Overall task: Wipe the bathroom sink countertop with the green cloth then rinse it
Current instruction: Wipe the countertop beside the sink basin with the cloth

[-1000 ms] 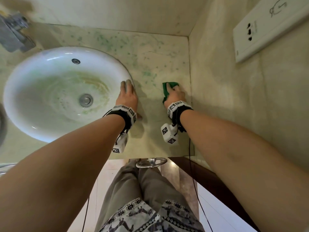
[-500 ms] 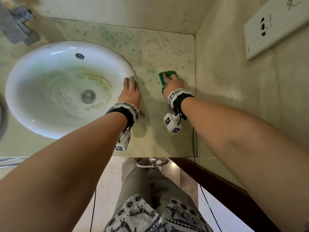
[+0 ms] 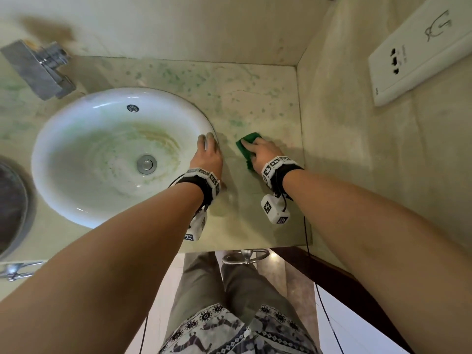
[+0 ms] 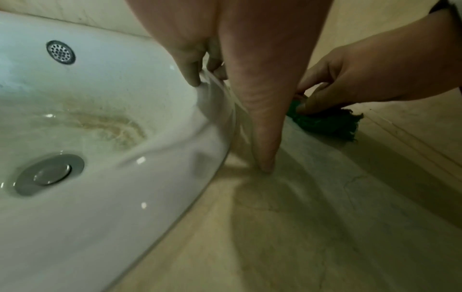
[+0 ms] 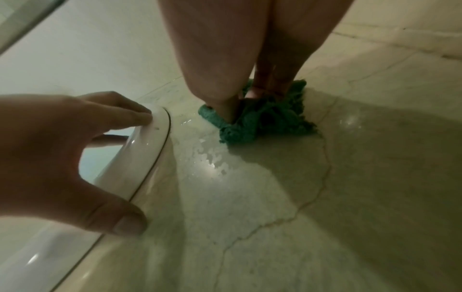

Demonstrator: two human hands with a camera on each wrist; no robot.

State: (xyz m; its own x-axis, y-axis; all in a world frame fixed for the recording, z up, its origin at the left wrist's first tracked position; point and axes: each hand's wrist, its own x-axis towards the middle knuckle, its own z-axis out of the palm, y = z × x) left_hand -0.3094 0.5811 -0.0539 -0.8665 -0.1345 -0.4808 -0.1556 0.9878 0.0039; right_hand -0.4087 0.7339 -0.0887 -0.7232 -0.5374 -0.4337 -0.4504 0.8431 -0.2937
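The green cloth [image 3: 249, 143] lies bunched on the pale marble countertop [image 3: 255, 98], just right of the white sink [image 3: 102, 103]. My right hand [image 3: 261, 152] presses down on it with bent fingers and thumb gripping the wad; the right wrist view shows the cloth [image 5: 262, 120] under my right hand [image 5: 237, 59] with a wet streak in front of it. My left hand [image 3: 207, 157] rests on the sink's right rim, fingers over the rim and thumb on the counter. The left wrist view shows my left hand [image 4: 225, 39] and the cloth [image 4: 325, 124] beyond it.
A chrome faucet [image 3: 38, 70] stands at the back left of the sink, whose drain [image 3: 146, 163] is closed. The right wall with a white socket plate [image 3: 419, 54] bounds the counter. A dark round object [image 3: 10, 205] sits at the left edge. Green speckles mark the back counter.
My right hand has slid the cloth leftwards, closer to the sink rim and my left hand. The left hand stays on the rim.
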